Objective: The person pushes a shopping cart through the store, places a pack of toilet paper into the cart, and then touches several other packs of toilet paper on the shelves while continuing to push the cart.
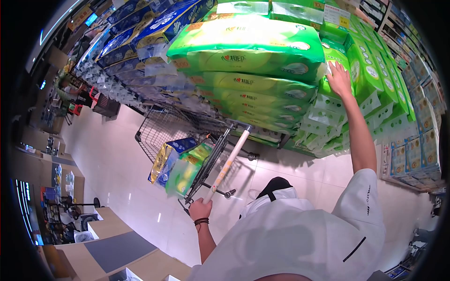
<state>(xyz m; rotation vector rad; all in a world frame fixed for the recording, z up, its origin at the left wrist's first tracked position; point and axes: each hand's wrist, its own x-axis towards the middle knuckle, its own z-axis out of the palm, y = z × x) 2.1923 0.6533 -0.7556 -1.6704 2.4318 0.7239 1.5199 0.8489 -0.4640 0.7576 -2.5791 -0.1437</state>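
Note:
My left hand (pixel 200 209) is wrapped around the near end of the pale handle (pixel 230 161) of a shopping cart. My right arm reaches forward, and my right hand (pixel 340 80) lies with fingers spread on a green tissue pack (pixel 331 50) in a stack. Inside the wire cart basket (pixel 149 129) are a blue and gold pack (pixel 164 161) and a green pack (pixel 185 171). Beside my right hand rises a tall pile of larger green tissue packs (pixel 248 58). Clear plastic carry handles (pixel 328 103) hang off the stacked packs' near ends.
Blue packs (pixel 145 35) are piled at the upper left. Cartons in plastic wrap (pixel 415 154) stand on the right. A wood-coloured counter (pixel 122 248) runs along the lower left. Shiny tiled floor (pixel 126 173) surrounds the cart. Farther left sits a dark basket (pixel 107 107).

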